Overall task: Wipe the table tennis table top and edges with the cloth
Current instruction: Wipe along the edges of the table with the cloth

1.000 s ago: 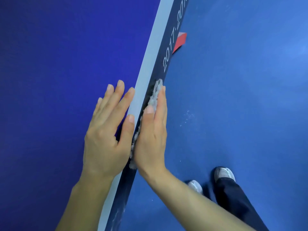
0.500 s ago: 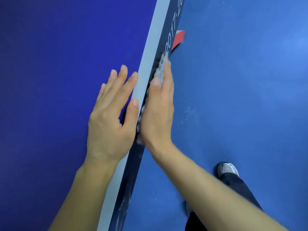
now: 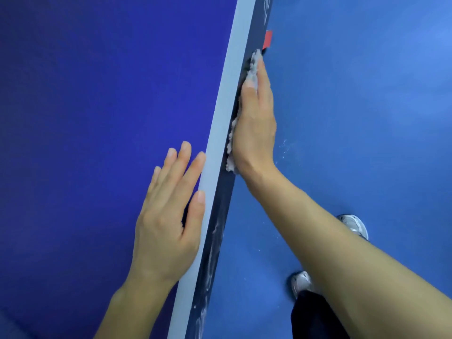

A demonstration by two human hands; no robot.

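Edge wipe, part done: cloth (image 3: pixel 254 66) pressed flat against worktop (image 3: pixel 97 118) right side edge (image 3: pixel 213 245) under straight right hand (image 3: pixel 255 123) fingers; left hand (image 3: pixel 168 216) flat, fingers straight, on top; near stretch streaked, far stretch left; top's state unclear.

We log one head-worn view: looking steeply down, close over the bench (image 3: pixel 97 118) edge, floor (image 3: pixel 354 118) at right.
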